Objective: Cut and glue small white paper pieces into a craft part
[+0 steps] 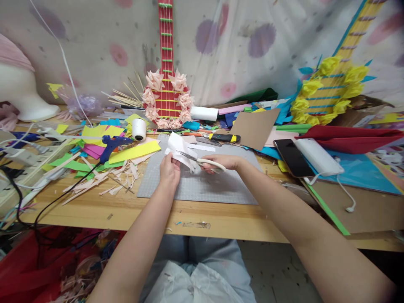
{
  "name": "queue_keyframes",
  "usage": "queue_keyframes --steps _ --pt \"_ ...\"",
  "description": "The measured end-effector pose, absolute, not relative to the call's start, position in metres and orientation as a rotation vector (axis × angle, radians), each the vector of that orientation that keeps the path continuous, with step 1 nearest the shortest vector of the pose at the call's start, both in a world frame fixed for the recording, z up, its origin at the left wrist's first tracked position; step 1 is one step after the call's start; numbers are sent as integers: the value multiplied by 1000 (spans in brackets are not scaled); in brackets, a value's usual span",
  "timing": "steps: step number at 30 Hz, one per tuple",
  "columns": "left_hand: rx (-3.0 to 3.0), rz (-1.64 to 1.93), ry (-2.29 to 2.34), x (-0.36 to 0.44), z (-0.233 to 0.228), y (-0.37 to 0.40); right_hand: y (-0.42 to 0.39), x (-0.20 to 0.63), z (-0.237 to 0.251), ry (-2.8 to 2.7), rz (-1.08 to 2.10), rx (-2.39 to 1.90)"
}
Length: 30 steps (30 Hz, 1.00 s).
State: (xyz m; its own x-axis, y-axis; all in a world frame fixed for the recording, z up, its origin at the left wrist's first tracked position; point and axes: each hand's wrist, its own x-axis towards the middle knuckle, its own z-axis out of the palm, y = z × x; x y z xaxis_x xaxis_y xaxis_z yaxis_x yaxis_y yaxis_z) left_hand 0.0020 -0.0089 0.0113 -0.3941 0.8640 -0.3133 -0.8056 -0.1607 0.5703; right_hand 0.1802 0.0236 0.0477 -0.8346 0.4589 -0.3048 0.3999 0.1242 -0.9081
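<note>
My left hand [169, 170] pinches a piece of white paper [178, 148] and holds it up over a grey cutting mat [202, 185]. My right hand [221, 162] grips cream-handled scissors [202, 161], whose blades point left into the paper's edge. Both hands hover just above the mat at the middle of the wooden table [132, 210]. A loose white strip [202, 147] lies on the mat behind the hands.
A blue glue gun [111, 145], yellow paper strips [134, 151] and pink scraps lie left. A utility knife [222, 137], brown card [254, 126], phone [293, 158] and white power bank [317, 156] lie right. Paper guitars with flowers [166, 92] lean on the back wall.
</note>
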Motion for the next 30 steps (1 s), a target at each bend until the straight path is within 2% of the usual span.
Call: queue_keyframes --steps 9,30 --pt "163 1851 918 4 11 -10 18 167 49 -2423 1632 -977" --pt "115 1884 911 5 13 -10 20 169 51 -2353 1702 -1054"
